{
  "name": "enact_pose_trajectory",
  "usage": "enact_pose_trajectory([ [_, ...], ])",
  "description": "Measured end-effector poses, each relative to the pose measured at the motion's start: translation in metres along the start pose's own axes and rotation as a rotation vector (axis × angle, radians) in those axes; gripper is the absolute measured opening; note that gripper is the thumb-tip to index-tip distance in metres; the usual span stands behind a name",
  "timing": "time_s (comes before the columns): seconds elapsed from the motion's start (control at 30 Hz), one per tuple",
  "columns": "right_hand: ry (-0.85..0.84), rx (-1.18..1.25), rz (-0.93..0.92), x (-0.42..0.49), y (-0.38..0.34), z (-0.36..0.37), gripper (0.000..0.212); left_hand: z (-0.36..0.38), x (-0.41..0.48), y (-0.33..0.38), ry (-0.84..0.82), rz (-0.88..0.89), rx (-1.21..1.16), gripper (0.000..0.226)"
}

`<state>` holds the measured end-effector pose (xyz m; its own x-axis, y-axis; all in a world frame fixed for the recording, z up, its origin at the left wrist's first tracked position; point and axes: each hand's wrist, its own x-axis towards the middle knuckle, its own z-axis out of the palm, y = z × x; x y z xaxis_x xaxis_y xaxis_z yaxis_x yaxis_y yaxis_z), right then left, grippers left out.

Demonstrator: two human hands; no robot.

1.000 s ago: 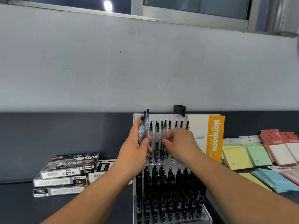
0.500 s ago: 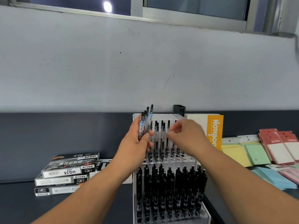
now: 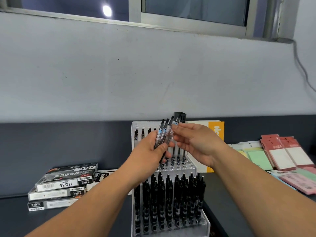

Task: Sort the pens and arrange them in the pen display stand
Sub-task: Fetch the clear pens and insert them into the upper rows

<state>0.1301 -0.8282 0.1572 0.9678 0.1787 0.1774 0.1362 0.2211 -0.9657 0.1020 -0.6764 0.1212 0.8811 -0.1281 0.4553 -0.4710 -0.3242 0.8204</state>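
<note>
A clear tiered pen display stand (image 3: 206,224) stands in front of me. Its lower tier is packed with black pens (image 3: 169,194), and its upper tier (image 3: 186,166) holds several clear pens. My left hand (image 3: 148,156) grips a fanned bunch of clear pens with blue labels (image 3: 164,134) above the upper tier. My right hand (image 3: 198,144) is beside it, and its fingertips pinch the rightmost pen of the bunch near its top.
Stacked pen boxes marked HQ35 (image 3: 63,185) lie at the left on the dark table. An orange notebook (image 3: 216,132) leans on the wall behind the stand. Coloured sticky-note pads (image 3: 259,159) and pink packs (image 3: 289,153) spread at the right.
My right hand left the upper tier of the stand and came up to the bunch in my left hand. The bunch has tilted right and fanned out.
</note>
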Motion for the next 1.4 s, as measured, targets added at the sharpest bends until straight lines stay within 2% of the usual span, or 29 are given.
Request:
enact_pose_trajectory([
  [0.1, 0.106, -0.047, -0.092, 0.001, -0.003, -0.003, 0.018, 0.001, 0.000, 0.001, 0.091, -0.002, 0.030, 0.016],
  [0.23, 0.292, -0.428, -0.314, 0.004, 0.003, -0.005, 0.015, -0.001, -0.002, 0.001, 0.173, 0.005, 0.127, 0.022],
  [0.37, 0.352, -0.703, -0.378, 0.013, 0.021, -0.003, 0.018, 0.001, -0.002, -0.001, 0.178, -0.019, 0.164, 0.021],
  [0.63, 0.316, -1.025, -0.296, 0.027, 0.035, 0.002, 0.022, 0.000, -0.002, -0.007, 0.179, -0.096, 0.081, 0.029],
  [0.87, 0.283, -1.279, -0.258, 0.033, 0.034, 0.010, 0.030, -0.002, -0.001, -0.008, 0.188, -0.066, 0.017, 0.021],
  [0.97, 0.268, -1.265, -0.233, 0.030, 0.031, 0.006, 0.029, -0.002, -0.002, -0.009, 0.175, -0.065, -0.001, 0.021],
  [1.1, 0.284, -1.100, -0.254, 0.015, 0.022, 0.000, 0.023, -0.002, 0.000, -0.005, 0.152, -0.038, -0.034, 0.019],
  [1.17, 0.280, -0.842, -0.306, 0.008, 0.014, -0.001, 0.015, -0.002, 0.002, -0.002, 0.131, -0.017, -0.026, 0.018],
  [1.23, 0.175, -0.492, -0.199, 0.000, 0.005, 0.001, 0.017, 0.000, 0.003, 0.003, 0.083, -0.001, -0.033, 0.018],
  [1.27, 0.117, -0.393, -0.140, -0.002, 0.002, 0.001, 0.019, 0.002, 0.004, 0.004, 0.050, 0.002, -0.040, 0.019],
  [1.33, 0.040, -0.332, -0.096, -0.003, 0.001, -0.002, 0.015, 0.006, 0.005, 0.006, -0.009, -0.007, -0.054, 0.021],
  [1.4, 0.034, -0.320, -0.097, -0.002, 0.003, -0.008, 0.013, 0.009, 0.006, 0.007, -0.031, -0.027, -0.073, 0.023],
])
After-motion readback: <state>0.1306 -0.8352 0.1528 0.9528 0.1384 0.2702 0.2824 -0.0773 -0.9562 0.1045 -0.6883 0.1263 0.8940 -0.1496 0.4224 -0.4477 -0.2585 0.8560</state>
